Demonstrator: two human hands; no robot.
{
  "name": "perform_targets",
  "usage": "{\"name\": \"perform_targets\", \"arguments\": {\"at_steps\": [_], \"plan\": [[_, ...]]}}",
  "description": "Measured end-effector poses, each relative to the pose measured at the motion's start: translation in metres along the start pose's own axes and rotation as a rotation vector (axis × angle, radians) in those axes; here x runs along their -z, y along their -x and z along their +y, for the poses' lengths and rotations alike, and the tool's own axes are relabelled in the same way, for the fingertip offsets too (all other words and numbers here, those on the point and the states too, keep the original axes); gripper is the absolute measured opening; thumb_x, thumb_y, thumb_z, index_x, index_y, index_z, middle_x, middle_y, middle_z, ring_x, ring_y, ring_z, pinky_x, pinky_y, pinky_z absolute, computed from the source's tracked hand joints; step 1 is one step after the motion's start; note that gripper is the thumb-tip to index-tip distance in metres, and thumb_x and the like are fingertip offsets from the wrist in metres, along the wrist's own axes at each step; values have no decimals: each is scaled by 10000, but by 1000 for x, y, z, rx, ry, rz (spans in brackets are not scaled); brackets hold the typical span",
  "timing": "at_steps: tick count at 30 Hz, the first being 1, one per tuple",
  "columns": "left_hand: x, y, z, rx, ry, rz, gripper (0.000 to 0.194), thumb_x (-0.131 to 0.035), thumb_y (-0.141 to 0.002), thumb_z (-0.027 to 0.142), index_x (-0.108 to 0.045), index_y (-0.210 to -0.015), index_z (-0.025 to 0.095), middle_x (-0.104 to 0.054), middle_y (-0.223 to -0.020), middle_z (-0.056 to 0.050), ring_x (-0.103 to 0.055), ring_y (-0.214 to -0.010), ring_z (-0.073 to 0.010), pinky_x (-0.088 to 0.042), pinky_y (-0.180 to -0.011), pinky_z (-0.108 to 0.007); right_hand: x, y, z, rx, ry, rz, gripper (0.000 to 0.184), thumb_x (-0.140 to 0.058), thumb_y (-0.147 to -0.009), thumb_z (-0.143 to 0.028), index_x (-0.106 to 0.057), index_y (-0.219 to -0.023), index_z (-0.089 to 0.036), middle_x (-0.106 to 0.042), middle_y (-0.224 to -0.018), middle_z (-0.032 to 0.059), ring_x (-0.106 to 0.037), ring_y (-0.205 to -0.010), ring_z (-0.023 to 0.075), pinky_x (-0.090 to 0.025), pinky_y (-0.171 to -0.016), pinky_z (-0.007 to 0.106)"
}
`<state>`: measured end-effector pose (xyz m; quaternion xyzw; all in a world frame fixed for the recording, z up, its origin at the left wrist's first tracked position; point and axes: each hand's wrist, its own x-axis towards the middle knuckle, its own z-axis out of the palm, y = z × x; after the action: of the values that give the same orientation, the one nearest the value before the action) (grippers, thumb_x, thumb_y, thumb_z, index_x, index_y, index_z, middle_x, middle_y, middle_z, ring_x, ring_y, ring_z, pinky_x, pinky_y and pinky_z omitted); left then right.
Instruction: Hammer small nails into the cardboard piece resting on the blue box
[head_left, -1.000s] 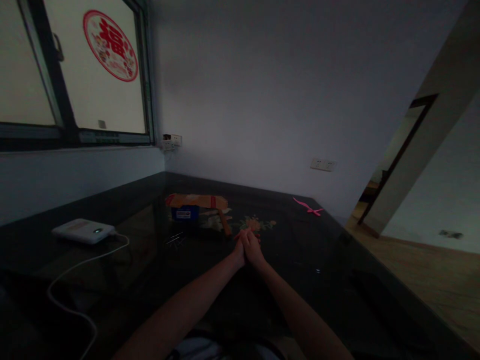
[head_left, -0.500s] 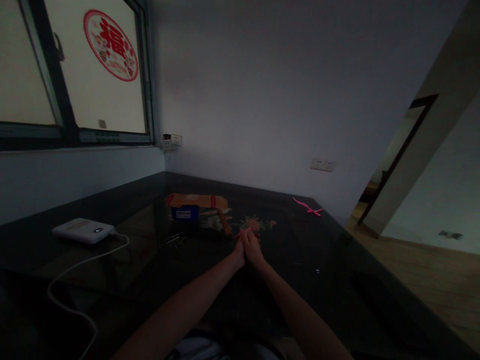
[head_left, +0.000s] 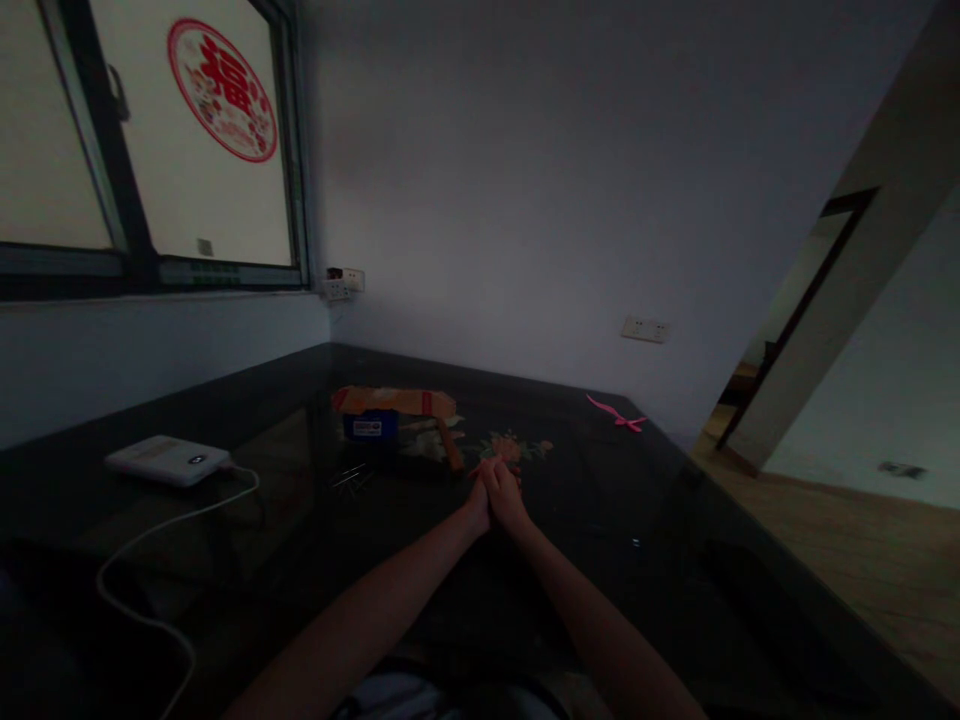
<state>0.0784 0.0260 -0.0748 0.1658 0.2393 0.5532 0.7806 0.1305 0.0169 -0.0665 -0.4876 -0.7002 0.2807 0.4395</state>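
My left hand (head_left: 478, 500) and my right hand (head_left: 507, 492) are clasped together over the dark glossy table (head_left: 577, 590), fingers folded into each other. Nothing shows between them, though the undersides are hidden. Just beyond them is a printed flower pattern (head_left: 506, 447). To their left lies a narrow brown stick-like piece (head_left: 450, 447). It meets a flat orange-brown piece (head_left: 394, 402) resting over a blue box (head_left: 369, 427) with a white label. Several thin shiny metal pieces (head_left: 351, 478) lie in front of the box.
A white power bank (head_left: 169, 461) with a white cable (head_left: 169, 520) lies at left. On the right are a pink ribbon (head_left: 619, 415), a tiny shiny bit (head_left: 636, 542) and a long black object (head_left: 780, 615). A wall with sockets (head_left: 645, 329) stands behind; a window is at left.
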Motion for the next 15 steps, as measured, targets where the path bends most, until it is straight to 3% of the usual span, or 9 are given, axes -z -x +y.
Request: {"name": "perform_targets", "arguments": {"at_steps": [8, 15], "plan": [[-9, 9, 4, 10, 0, 70, 250, -426, -896, 304, -566, -1033, 149, -638, -725, -28, -645, -703, -173, -513, -650, -261, -2, -2, 3, -23, 7, 16, 253, -523, -909, -333, -598, -1071, -154, -639, -1023, 54, -627, -838, 168, -522, -745, 372], [-5, 6, 3, 22, 6, 55, 258, -475, -875, 322, -566, -1057, 163, -639, -712, -15, -644, -717, -180, -511, -657, -265, 0, 0, 1, -21, 16, 6, 255, -525, -909, -332, -599, -1076, -155, -637, -1041, 58, -627, -861, 174, -519, -763, 382]]}}
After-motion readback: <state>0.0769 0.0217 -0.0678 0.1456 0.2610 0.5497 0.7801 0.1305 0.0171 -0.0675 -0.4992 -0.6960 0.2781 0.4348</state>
